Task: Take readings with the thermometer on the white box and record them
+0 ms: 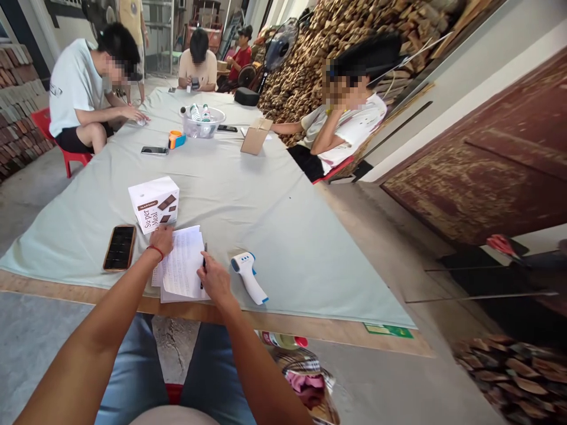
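- One paper stack (182, 265), long axis twelve-to-six.
- Right hand (216, 278) pinches a black pen (204, 260); I see the stack at its ten o'clock.
- Left hand (162, 239), stack's eleven o'clock: I can't tell its grip.

Place: you're in a storeroom-like space, used as shared work area
Firewood (336, 29): heaped high, ahead-right of you
Bricks (18, 112): stacked, your left
Floor (381, 383): bare, concrete-looking
Worktop (274, 212): cloth-covered, you share it
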Tool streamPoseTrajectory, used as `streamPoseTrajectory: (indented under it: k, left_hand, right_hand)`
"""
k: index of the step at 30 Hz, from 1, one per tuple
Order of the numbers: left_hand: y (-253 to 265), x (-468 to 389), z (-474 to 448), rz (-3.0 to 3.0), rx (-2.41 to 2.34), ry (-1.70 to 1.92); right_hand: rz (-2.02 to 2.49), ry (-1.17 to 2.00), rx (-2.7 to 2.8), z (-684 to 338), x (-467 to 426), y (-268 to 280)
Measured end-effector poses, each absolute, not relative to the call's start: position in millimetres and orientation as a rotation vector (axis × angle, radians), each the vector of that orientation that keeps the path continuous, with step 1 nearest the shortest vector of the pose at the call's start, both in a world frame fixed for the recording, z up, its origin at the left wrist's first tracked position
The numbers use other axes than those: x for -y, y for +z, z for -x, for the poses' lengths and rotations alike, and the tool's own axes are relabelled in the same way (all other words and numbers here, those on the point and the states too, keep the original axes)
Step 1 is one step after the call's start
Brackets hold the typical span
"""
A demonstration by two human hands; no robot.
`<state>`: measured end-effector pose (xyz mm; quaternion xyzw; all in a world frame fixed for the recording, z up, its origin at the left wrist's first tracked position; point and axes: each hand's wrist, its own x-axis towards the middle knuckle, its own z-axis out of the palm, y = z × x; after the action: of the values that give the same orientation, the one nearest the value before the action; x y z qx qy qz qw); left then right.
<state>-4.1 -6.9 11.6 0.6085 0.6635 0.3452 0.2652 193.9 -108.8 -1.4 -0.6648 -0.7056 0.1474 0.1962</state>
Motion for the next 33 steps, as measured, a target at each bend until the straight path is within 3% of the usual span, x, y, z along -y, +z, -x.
streamPoseTrajectory:
  k: [5, 11, 18, 28, 33]
  left_hand:
    - [20.7, 15.7, 17.3, -1.385, -1.638, 1.119]
    - [21.0, 73.0, 13.8, -0.879, -1.255, 1.258]
    - [6.4, 121.6, -13.0, -1.084, -1.439, 1.265]
    - [1.0, 126.8, -14.7, -1.105, -1.405, 1.083]
    - [21.4, 118.6, -12.5, -1.540, -1.659, 0.748]
  right_hand:
    - [1.526, 0.414, 1.765, -210.9, 118.7, -33.4]
    - [1.431, 0.429, 1.677, -212.2, 118.2, -51.1]
    - [1.379, 0.435, 1.648, -211.1, 119.5, -48.4]
    - [1.380, 0.508, 1.312, -227.3, 132.0, -24.7]
    - [1.258, 0.544, 1.344, -229.0, 134.9, -14.4]
